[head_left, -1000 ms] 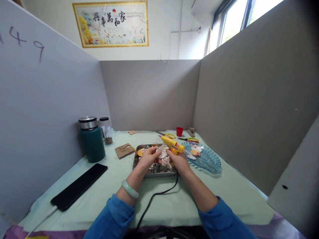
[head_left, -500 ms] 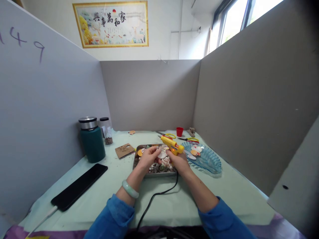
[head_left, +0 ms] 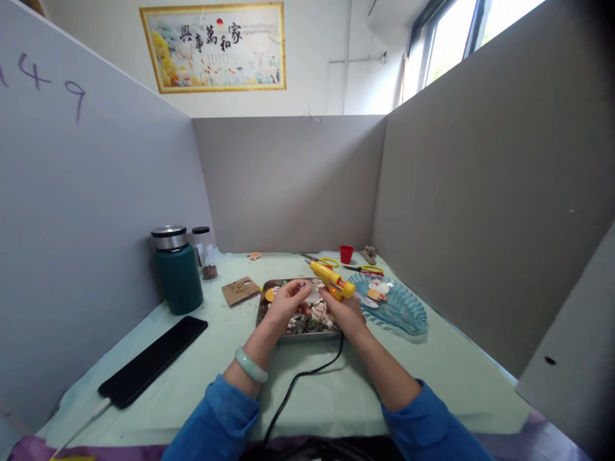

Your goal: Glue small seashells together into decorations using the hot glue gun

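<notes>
A yellow glue gun (head_left: 330,280) is gripped in my right hand (head_left: 344,310), its nozzle tilted up and to the left. My left hand (head_left: 287,304) pinches a small whitish piece (head_left: 312,296) between thumb and fingers, close to the right fingertips; its exact kind is too small to make out. Both hands are above a metal tray (head_left: 293,337) filled with shells and small bits (head_left: 314,321). From under the right hand a black cord (head_left: 300,376) runs down to the table's front edge.
To the right lies a blue glass dish (head_left: 401,314) with cut-out pieces. Scissors (head_left: 368,270) and a red cup (head_left: 346,254) are behind. Leftward stand a green flask (head_left: 177,272), a jar (head_left: 205,253), a brown card (head_left: 241,291) and a black phone (head_left: 154,360). Grey partitions (head_left: 288,186) enclose the table.
The whitish piece in my left hand looks slightly turned, showing less of its face. Both hands and the glue gun stay almost in the same place.
</notes>
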The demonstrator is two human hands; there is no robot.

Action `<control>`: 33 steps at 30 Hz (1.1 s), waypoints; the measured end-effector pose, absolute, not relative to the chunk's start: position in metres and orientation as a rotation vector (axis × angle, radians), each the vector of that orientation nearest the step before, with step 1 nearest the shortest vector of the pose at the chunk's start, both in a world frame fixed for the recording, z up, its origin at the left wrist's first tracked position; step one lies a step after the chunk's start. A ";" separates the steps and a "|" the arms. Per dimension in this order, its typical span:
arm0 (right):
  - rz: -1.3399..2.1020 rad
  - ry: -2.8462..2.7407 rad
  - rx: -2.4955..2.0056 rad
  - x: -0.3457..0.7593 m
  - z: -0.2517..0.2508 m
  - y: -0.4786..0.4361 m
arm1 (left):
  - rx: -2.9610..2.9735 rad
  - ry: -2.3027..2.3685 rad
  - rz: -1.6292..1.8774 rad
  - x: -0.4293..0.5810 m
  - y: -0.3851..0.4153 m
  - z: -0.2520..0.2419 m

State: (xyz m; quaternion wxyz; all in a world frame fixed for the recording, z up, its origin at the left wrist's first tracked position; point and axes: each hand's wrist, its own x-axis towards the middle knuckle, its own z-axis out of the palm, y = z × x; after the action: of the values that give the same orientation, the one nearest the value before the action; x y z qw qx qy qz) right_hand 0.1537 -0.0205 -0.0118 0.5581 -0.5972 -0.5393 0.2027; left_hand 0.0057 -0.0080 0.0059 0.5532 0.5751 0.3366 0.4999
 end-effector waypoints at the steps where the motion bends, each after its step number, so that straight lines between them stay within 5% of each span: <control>1: 0.492 -1.276 -1.417 0.154 -0.011 -0.022 | 1.357 0.802 1.185 0.006 -0.009 0.006; 33: 0.499 -1.310 -1.413 0.154 -0.008 -0.024 | 1.431 0.773 1.175 0.005 -0.007 0.005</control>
State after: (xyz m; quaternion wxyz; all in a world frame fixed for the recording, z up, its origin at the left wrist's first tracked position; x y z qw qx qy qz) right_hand 0.1538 -0.0243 -0.0075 0.5442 -0.5956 -0.5523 0.2101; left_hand 0.0052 -0.0073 0.0053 0.5375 0.6013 0.3249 0.4939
